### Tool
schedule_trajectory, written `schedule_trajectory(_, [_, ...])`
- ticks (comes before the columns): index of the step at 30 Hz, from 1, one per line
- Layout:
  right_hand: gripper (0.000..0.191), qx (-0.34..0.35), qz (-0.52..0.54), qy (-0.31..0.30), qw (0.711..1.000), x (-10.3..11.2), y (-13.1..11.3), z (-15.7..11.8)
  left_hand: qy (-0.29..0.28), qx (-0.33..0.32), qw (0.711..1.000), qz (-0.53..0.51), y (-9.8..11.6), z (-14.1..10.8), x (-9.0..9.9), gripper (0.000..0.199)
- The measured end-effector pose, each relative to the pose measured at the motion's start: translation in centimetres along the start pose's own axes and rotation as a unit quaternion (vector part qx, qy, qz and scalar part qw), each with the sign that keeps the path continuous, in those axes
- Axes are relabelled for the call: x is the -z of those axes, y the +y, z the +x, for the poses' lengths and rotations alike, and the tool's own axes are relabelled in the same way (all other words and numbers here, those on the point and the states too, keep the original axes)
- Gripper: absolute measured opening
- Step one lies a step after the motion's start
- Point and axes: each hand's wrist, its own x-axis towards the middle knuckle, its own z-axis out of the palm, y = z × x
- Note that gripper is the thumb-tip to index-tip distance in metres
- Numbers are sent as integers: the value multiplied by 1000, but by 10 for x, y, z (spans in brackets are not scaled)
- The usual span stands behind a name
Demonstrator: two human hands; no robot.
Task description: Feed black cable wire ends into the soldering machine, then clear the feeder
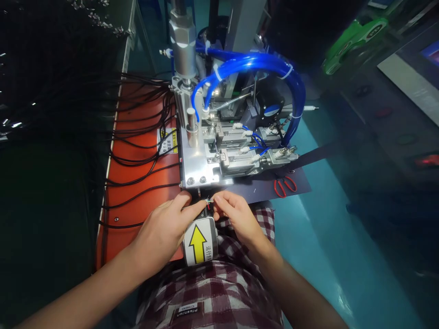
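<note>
A small bunch of thin wires (208,201), with white, green and red strands showing, sits between my two hands at the front of a metal machine (195,164). The fingertips of my right hand (236,217) pinch these wires from the right. My left hand (161,228) comes in from the left with its fingers curled, and its thumb tip touches the wires. What lies under those curled fingers is hidden. Just below the wires is a rounded cover (200,242) bearing a yellow arrow label.
Several black cables (144,160) run across an orange-red surface (133,100) on the left. Thick blue air tubes (254,61) arch over the machine. Red-handled scissors (285,186) lie at the right on a dark plate (302,180). A green device (355,43) stands at the upper right.
</note>
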Motion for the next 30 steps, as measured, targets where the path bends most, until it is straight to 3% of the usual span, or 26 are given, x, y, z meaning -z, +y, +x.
schedule_trajectory(13, [13,35,-48,36,998,-4,-1,-1,19,-9,1000,-4,-1,1,-1,35])
schedule_trajectory(30, [14,22,-24,27,999,-3,1,1,11,4,1000,4,0,1,0,35])
